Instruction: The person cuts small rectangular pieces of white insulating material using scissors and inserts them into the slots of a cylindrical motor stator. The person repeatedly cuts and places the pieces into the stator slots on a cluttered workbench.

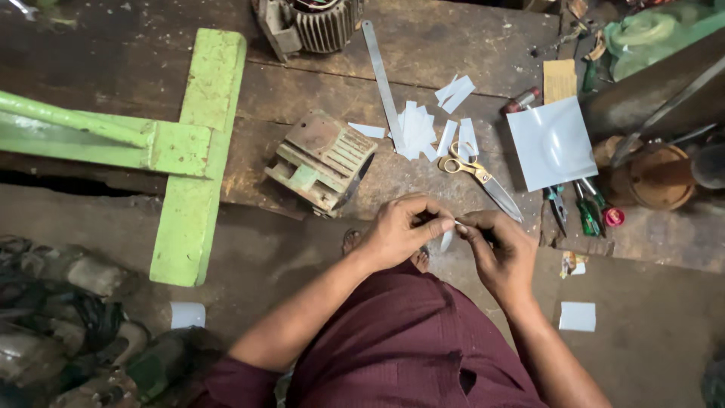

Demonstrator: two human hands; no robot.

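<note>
Maroon cloth (408, 340) over the person's lap is filling the bottom of the view, closest to the camera, with both forearms reaching forward from it. Left hand (400, 230) is curling its fingers in, thumb and forefinger pinching the top of a small white paper strip (447, 239). Right hand (500, 253) is meeting it fingertip to fingertip, also closed in a pinch on the same strip, so the strip is hanging between the two hands just above the wooden bench (302, 91). Both grips are looking tight and fine, probably because the piece is thin and needs folding or shaping along its edge.

Scissors (477, 174) with yellow handles are lying just beyond the hands, blades shut, near enough to grab. More cut white strips (423, 128) are lying scattered past the scissors, beside a long steel ruler (381, 75) that is running toward the far edge. White sheet (551, 142) is sitting flat to the right, likely the stock for the strips. Pliers and green-handled screwdrivers (581, 208) are lying at its near edge. Rusty green motor housing (321, 160) is tipping on its side left of the hands, and another finned motor (313, 26) is standing at the top. Green painted frame (192, 143) is crossing the bench on the left. Two small white squares (578, 316) are lying on the floor.
</note>
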